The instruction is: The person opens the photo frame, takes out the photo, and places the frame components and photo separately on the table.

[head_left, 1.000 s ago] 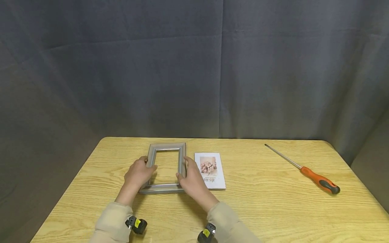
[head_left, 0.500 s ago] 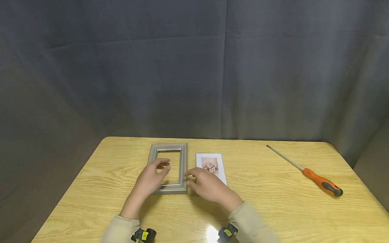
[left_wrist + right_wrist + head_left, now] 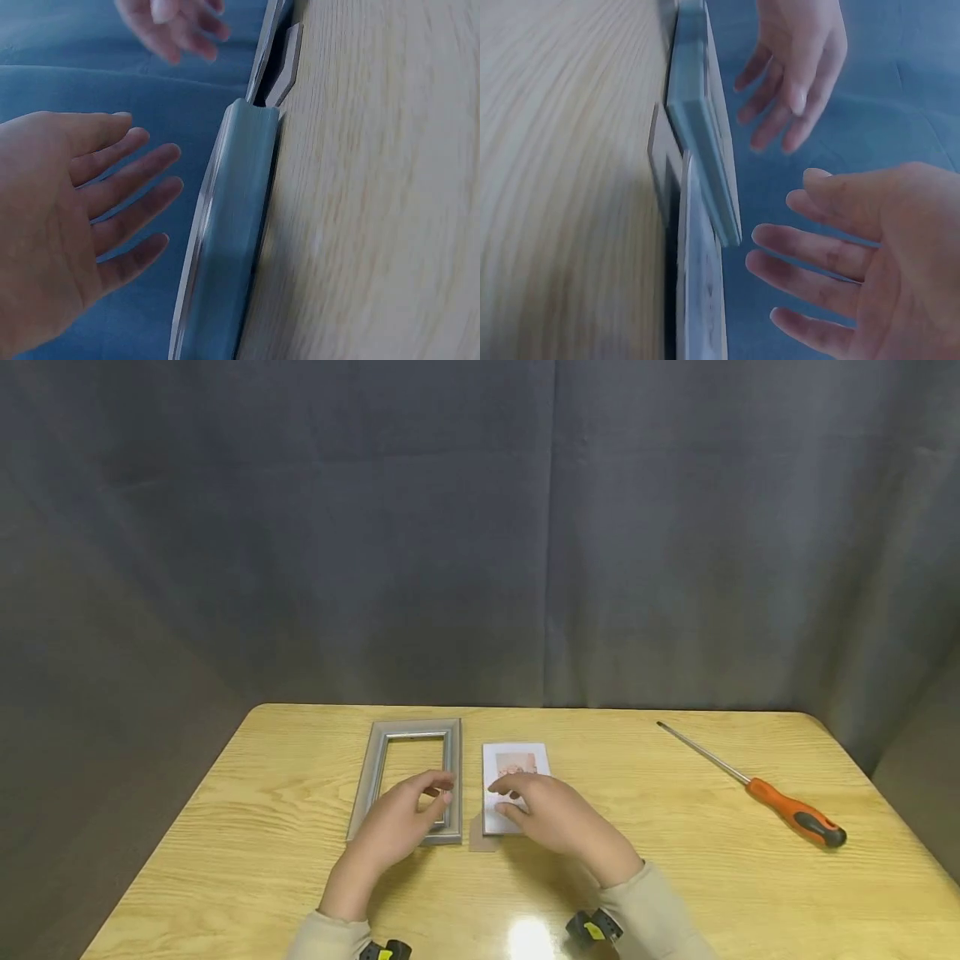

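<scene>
A silver-grey picture frame (image 3: 369,781) lies flat on the wooden table. My left hand (image 3: 405,814) hovers over its near right part, fingers loosely bent around air. Right of the frame lies a white print with pink flowers (image 3: 498,817), partly covered by my right hand (image 3: 553,814), which hangs over it holding nothing. From under the print's near left corner a flat brownish piece (image 3: 478,837) sticks out. Both wrist views show relaxed, spread fingers apart from the things; the frame's side (image 3: 232,217) runs beside the left hand, the print's edge (image 3: 703,277) beside the right.
An orange and black screwdriver (image 3: 791,810) lies at the right of the table (image 3: 637,877), its shaft pointing to the back. A dark grey curtain (image 3: 450,543) hangs behind the table and along its sides.
Both hands held the frame's sides a second ago; they have let go and shifted right, the left over the frame's near right part, the right over the print. The brownish piece now shows.
</scene>
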The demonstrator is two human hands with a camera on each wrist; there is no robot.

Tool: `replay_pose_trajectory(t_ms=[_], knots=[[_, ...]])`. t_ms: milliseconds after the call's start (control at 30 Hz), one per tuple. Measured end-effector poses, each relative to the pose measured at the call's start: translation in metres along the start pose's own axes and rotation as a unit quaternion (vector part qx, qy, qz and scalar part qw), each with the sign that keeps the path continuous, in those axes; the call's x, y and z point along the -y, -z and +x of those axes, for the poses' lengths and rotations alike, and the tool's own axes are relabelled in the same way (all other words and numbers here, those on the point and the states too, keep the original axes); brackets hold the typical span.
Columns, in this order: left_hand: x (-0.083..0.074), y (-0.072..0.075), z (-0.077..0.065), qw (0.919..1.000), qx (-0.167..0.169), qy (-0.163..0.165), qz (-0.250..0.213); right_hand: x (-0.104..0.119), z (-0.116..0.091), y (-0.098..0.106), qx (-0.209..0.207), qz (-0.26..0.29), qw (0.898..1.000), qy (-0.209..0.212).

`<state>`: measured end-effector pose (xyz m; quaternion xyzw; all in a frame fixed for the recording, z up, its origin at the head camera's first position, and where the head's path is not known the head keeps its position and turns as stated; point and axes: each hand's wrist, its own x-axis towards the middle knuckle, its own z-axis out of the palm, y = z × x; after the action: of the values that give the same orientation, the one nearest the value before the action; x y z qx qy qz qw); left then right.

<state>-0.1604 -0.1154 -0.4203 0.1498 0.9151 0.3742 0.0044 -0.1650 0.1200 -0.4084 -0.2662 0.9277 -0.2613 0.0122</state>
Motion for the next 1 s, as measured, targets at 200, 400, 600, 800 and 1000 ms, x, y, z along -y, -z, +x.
replay_pose_trajectory(t_ms=[200, 400, 600, 800, 1000], knots=[[0.005, 0.001, -0.002, 0.9983, -0.018, -0.021, 0.051, -0.015, -0.008, 0.002, -0.034, -0.045, 0.998, 0.002], [0.015, 0.014, -0.008, 0.9942, -0.054, -0.011, 0.092, -0.023, -0.011, 0.002, -0.047, -0.083, 0.995, 0.034], [0.025, 0.033, -0.014, 0.992, -0.071, 0.008, 0.105, -0.026, -0.011, 0.0, -0.06, -0.106, 0.99, 0.069], [0.034, 0.05, -0.021, 0.9905, -0.08, 0.03, 0.108, -0.028, -0.009, -0.007, -0.043, -0.1, 0.991, 0.079], [0.035, 0.062, -0.023, 0.9887, -0.081, 0.051, 0.115, -0.029, -0.008, -0.013, -0.016, -0.092, 0.993, 0.07]])
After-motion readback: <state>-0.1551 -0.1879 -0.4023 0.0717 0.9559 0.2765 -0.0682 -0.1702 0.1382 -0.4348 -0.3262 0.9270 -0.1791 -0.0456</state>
